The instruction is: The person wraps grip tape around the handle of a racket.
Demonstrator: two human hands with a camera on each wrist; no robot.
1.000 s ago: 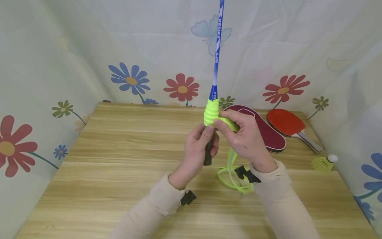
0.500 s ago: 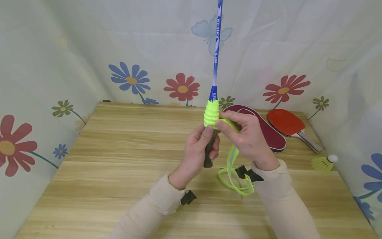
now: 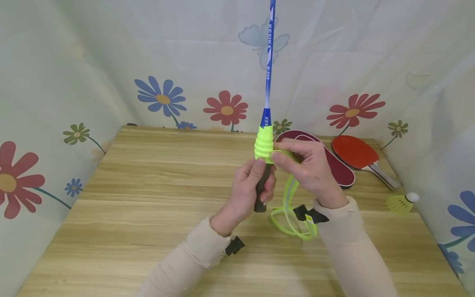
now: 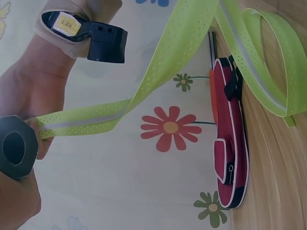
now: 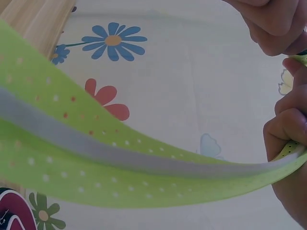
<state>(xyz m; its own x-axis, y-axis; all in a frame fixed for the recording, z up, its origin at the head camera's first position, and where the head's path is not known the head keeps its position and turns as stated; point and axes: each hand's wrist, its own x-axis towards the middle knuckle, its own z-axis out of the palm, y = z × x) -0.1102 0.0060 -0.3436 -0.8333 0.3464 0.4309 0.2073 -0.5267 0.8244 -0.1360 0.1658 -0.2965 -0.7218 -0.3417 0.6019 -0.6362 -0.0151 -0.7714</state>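
Note:
A blue badminton racket [image 3: 269,74] stands upright in the head view, its head above the frame. My left hand [image 3: 245,189] grips its dark handle [image 3: 261,187], thumb up against the lowest wrapped turn. Neon-yellow perforated grip tape [image 3: 264,142] winds round the top of the handle in overlapping turns. My right hand [image 3: 309,169] pinches the loose tape just right of the handle. From there the strip [image 5: 120,167], with a grey stripe down its middle, runs off and hangs in loops to the table. In the left wrist view the butt end [image 4: 17,146] faces the camera.
A dark red paddle case [image 3: 339,169] lies behind my right hand. Beside it are a red table tennis paddle [image 3: 355,152] and a yellow shuttlecock [image 3: 402,203] near the right edge of the wooden table [image 3: 148,185]. A flowered curtain [image 3: 193,49] stands behind.
The racket and both hands have sunk slightly, and the shaft has turned a little so its lettering shows differently. Both hands keep their holds; the right has shifted slightly right.

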